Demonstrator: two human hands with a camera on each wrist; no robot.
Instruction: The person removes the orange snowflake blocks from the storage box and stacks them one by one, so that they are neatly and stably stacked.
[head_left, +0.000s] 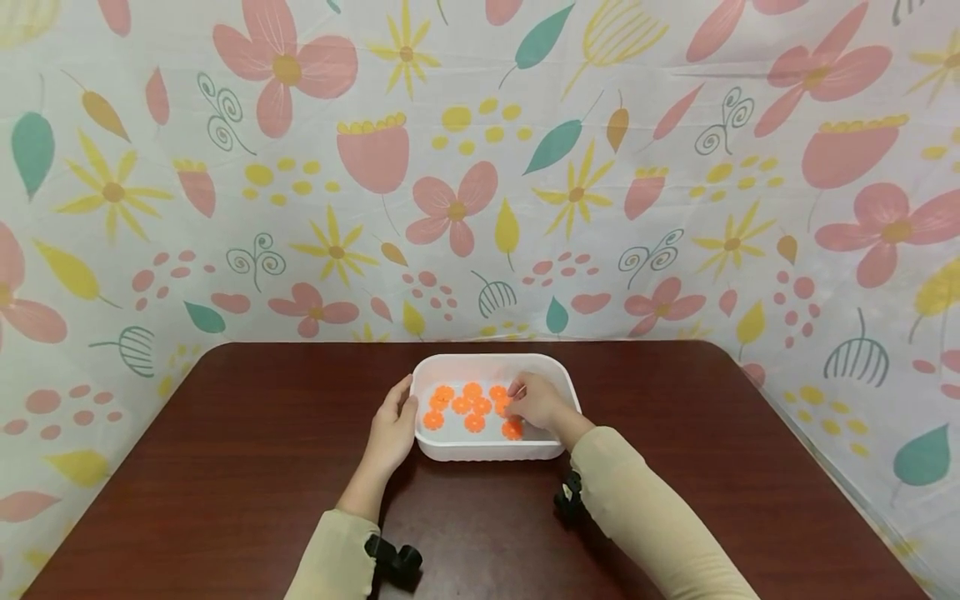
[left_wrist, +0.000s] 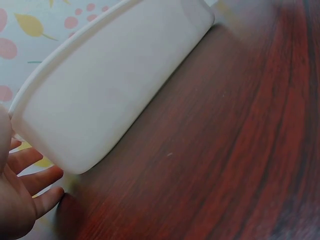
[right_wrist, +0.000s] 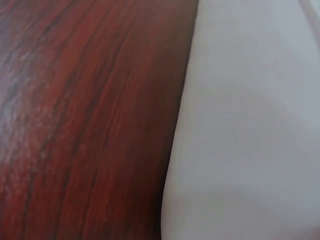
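Observation:
A white plastic tub (head_left: 487,451) stands on the table, with several orange flower-shaped pieces (head_left: 472,404) lying apart or overlapping on its floor. My left hand (head_left: 392,429) touches the tub's left end from outside; in the left wrist view its fingers (left_wrist: 42,180) lie fairly straight and spread beside the end wall. Inside the tub at the right, my right hand (head_left: 538,402) has bent fingers with the tips at an orange piece, partly covering it. Whether they pinch it is hidden. The right wrist view shows the tub's outer wall (right_wrist: 240,120) but not the right hand's fingers.
The dark red-brown wooden table (head_left: 262,467) runs around the tub on all sides. Close behind its far edge hangs a white cloth (head_left: 465,283) printed with flowers and leaves. Black devices are strapped at both wrists, low over the table.

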